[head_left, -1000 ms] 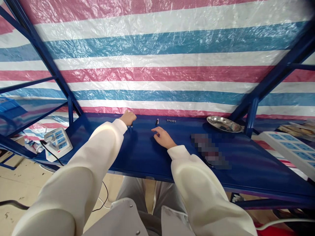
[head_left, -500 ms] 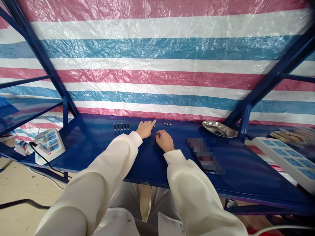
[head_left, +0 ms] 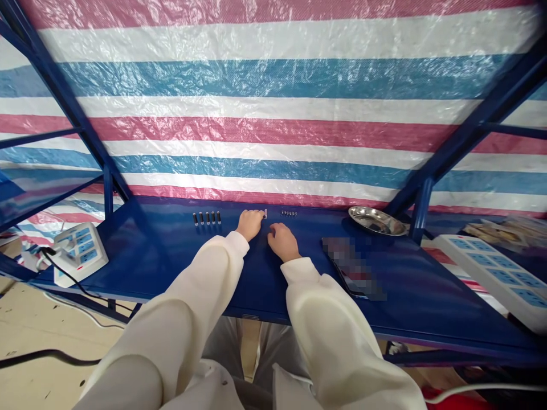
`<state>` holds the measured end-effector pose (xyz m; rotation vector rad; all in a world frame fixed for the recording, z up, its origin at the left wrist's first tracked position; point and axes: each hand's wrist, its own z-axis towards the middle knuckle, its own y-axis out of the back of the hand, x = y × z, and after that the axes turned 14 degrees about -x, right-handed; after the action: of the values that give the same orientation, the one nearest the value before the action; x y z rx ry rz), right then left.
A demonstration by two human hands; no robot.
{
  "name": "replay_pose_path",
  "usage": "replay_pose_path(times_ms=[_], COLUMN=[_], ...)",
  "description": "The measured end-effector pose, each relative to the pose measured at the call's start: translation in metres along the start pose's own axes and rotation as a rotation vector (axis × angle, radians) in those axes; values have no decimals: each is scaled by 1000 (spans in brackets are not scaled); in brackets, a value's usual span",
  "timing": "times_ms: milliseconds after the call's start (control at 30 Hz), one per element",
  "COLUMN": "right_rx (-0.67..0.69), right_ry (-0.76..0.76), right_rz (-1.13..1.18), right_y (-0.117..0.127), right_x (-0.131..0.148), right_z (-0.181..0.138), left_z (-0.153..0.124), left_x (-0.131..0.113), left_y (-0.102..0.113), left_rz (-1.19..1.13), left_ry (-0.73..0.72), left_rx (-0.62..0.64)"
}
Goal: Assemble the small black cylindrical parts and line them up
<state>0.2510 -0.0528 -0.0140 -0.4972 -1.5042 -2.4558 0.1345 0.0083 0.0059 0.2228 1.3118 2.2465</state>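
My left hand (head_left: pixel 251 224) rests far back on the blue table, its fingertips closed around a small dark cylinder (head_left: pixel 265 214) with a pale top. The cylinder stands about upright and is partly covered by the fingers. Just to the right lies my right hand (head_left: pixel 283 241), fingers curled inward; whether anything is in them is hidden. Left of my hands, several black cylinders (head_left: pixel 207 218) with light ends form a row. A row of several tiny silvery pieces (head_left: pixel 289 214), too small to name, sits behind my right hand.
A shiny metal plate (head_left: pixel 378 221) stands at the back right, and a phone (head_left: pixel 342 262), partly blurred out, lies nearer. White power strips (head_left: pixel 81 256) flank both ends, one with a black cable. Blue frame bars (head_left: pixel 106 165) and a striped sheet (head_left: pixel 256 136) rise behind.
My left index finger, stretched out before, is now bent, and the fingers have closed on the small cylinder. My right hand keeps its curled pose. The whole view has shifted slightly.
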Motion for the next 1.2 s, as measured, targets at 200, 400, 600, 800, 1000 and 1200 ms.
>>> replay_pose_path(times_ms=[200, 400, 600, 800, 1000, 1200], right_rx=[-59, 41, 129, 147, 77, -195], right_ry=[24, -21, -100, -123, -119, -102], right_rz=[30, -31, -62, -55, -11, 164], right_y=[-13, -33, -43, -54, -56, -39], right_x=[-1, 7, 15, 16, 12, 6], right_z=[1, 11, 27, 34, 31, 30], left_z=[-32, -56, -54, -54, -54, -54], left_x=[10, 17, 17, 15, 15, 19], left_y=[19, 16, 15, 14, 13, 9], left_rz=[-445, -763, -856, -876, -943, -1023], left_ry=[408, 638, 742, 727, 725, 743], left_rx=[-351, -414, -415, -430, -437, -428])
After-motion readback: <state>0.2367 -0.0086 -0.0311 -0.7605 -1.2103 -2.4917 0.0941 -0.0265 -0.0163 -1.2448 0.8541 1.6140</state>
